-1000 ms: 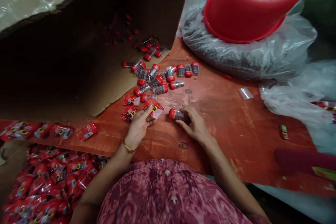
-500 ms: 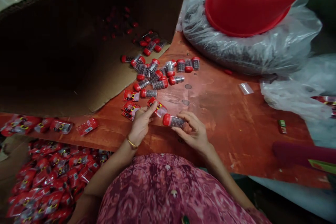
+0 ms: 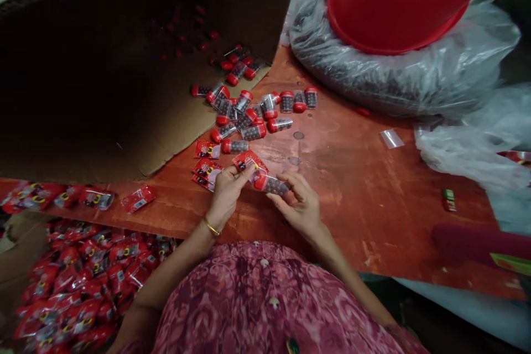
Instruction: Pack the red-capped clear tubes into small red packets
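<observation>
While left hand [image 3: 226, 194] pinches red printed packet [image 3: 251, 160], right hand [image 3: 302, 204] grips clear, red-capped, dark-filled tube [image 3: 274, 184].

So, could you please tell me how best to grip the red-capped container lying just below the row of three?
I'd pinch that container across its clear body, coming from the right: it lies on its side, its red cap pointing left toward the cluster, so the body end looks easier to reach.

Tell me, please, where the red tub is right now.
In the head view, the red tub sits upside down at the upper right, on a clear plastic bag, beyond the right hand.
</observation>
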Demonstrator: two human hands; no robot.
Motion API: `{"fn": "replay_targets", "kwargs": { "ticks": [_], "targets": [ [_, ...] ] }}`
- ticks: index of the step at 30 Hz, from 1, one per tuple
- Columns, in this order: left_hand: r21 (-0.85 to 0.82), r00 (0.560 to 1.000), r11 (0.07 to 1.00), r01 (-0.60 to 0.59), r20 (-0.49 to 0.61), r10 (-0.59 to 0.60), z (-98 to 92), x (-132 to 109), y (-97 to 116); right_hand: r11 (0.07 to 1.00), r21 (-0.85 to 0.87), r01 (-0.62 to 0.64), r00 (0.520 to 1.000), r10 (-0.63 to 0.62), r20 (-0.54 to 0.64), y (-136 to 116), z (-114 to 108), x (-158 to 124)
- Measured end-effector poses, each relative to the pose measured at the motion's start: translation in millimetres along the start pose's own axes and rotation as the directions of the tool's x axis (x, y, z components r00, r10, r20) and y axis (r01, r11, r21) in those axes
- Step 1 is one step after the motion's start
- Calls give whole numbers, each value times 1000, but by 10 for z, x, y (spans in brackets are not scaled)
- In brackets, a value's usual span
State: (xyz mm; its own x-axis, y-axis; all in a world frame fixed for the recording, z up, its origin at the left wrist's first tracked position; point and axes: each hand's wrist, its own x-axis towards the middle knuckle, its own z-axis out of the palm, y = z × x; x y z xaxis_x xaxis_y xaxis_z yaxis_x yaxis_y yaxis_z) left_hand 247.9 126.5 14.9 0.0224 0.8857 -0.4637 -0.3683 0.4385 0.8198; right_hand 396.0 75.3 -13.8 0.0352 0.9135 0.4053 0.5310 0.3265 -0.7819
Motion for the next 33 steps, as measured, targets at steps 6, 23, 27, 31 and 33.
{"fn": "replay_targets", "kwargs": {
  "ticks": [6, 23, 27, 31, 33],
  "targets": [
    [-167, 999, 986, -7, -37, 0, 107, -55, -97, 996, 21, -83, 987, 86, -137, -68, 189, 24],
    [-237, 998, 971, -27, 48, 39, 87, 55, -79, 984, 151, -95, 987, 112, -111, -151, 434, 233],
    [-220, 998, 976, -9, 61, 23, 71, 54, -128, 979, 179, -97, 987, 118, -112, -181, 467, 248],
    [-186, 996, 983, -11, 82, 27, 73, 14, -178, 985, 163, -60, 987, 83, -135, -192, 487, 254],
    [-201, 997, 980, -6, 77, 22, 57, 5, -154, 977, 203, -67, 990, 91, -109, -191, 481, 252]
  ]
}}
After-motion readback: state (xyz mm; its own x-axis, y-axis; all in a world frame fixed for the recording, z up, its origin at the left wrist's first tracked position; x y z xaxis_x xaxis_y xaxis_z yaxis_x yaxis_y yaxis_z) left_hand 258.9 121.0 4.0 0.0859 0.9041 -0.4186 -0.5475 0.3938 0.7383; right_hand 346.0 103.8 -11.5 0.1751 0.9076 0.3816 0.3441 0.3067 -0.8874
